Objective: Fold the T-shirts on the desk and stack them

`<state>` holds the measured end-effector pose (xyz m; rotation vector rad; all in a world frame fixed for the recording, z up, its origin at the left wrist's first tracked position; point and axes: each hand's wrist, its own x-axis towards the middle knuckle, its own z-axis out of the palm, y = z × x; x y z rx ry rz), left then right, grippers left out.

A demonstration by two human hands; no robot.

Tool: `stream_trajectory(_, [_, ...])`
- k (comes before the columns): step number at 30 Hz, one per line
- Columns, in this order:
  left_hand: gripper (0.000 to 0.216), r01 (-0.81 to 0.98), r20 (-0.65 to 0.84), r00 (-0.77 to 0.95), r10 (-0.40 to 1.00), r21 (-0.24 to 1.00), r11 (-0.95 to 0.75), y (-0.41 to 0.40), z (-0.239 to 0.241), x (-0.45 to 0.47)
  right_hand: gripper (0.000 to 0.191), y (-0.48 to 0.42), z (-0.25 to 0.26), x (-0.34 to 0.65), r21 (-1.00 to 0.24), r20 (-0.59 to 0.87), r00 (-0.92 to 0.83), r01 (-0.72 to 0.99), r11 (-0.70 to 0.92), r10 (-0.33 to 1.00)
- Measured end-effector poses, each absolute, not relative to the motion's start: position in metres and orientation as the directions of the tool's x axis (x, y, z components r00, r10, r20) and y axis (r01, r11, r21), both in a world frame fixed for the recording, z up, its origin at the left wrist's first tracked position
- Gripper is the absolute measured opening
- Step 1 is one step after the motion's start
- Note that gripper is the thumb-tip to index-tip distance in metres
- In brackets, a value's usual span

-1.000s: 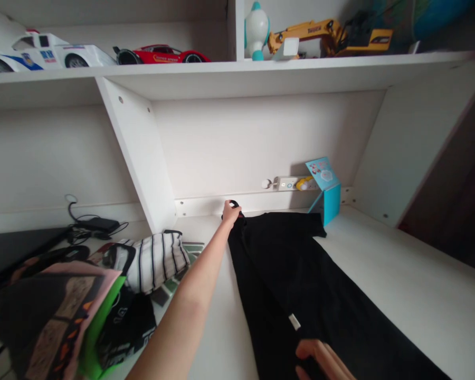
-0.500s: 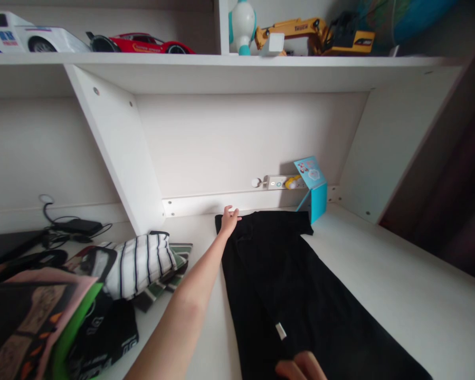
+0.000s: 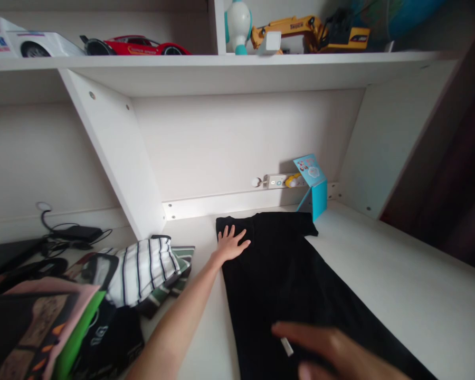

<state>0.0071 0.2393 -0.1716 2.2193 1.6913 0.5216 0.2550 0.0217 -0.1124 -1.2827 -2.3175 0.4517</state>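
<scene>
A black short-sleeved shirt [image 3: 285, 274] lies spread on the white desktop. One sleeve points right, and the left side appears folded inward. A small white tag [image 3: 287, 346] shows on its lower part. My left hand [image 3: 231, 244] rests flat on the upper left corner of the shirt, fingers spread. Over the lower part hovers my right hand [image 3: 332, 345], blurred, with its index finger stretched out and the thumb apart below. Nothing shows between its fingers. Whether it touches the cloth I cannot tell.
To the left lie a striped garment [image 3: 142, 269] and a pile of folded clothes [image 3: 35, 327]. Behind them is a black power adapter [image 3: 79, 232]. A blue folded card [image 3: 319, 198] stands near the power strip [image 3: 276, 181]. Toys, including a red car [image 3: 138, 46], line the shelf above.
My left hand has flattened and come slightly nearer over the shirt's folded corner. My right hand has risen further into view from the bottom edge, its fingers now stretched out.
</scene>
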Motion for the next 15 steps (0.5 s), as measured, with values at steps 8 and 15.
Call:
stream_trajectory(8, [0.062,0.862,0.116,0.241,0.964,0.43,-0.268,0.238,-0.172,0.007,0.028,0.236,-0.111,0.33,-0.402,-0.04,0.256,0.881,-0.25,0.966])
stream_trajectory(15, [0.054,0.836,0.149,0.28,0.948,0.448,-0.317,0.233,-0.169,0.006,0.029,0.277,-0.133,0.328,-0.513,-0.14,0.355,0.773,-0.374,0.925])
